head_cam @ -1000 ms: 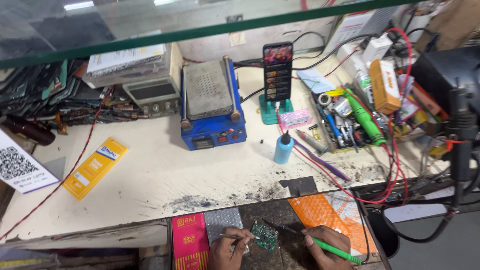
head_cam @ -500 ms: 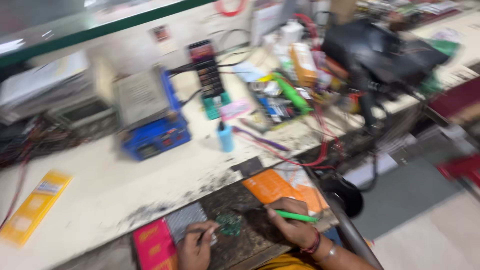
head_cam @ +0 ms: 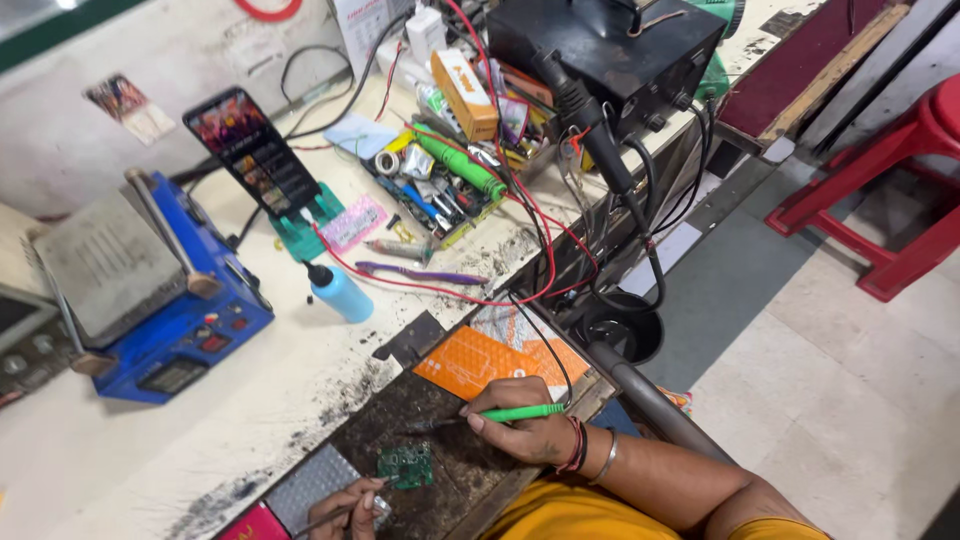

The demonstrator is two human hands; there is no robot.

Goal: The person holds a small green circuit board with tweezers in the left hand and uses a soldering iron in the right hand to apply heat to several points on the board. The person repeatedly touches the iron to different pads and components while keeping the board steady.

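At bench point(head_cam: 150, 440) front edge: small green circuit board point(head_cam: 405, 466) lies on dark work mat point(head_cam: 440, 425). Right hand point(head_cam: 525, 425) fingers closed around green-handled soldering iron point(head_cam: 505, 413). Left hand point(head_cam: 350, 505) fingers pinch tweezers point(head_cam: 325, 518) beside board.

Small green circuit board point(head_cam: 405, 465) flat on dark work mat; green-handled soldering iron point(head_cam: 500, 414) near-horizontal, tip pointing left above it.

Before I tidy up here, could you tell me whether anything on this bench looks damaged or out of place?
The bench top is scorched and flaking black along its front edge, beside the dark work mat. Red wires trail loosely across the tools. The small green circuit board lies flat, nothing spilled.
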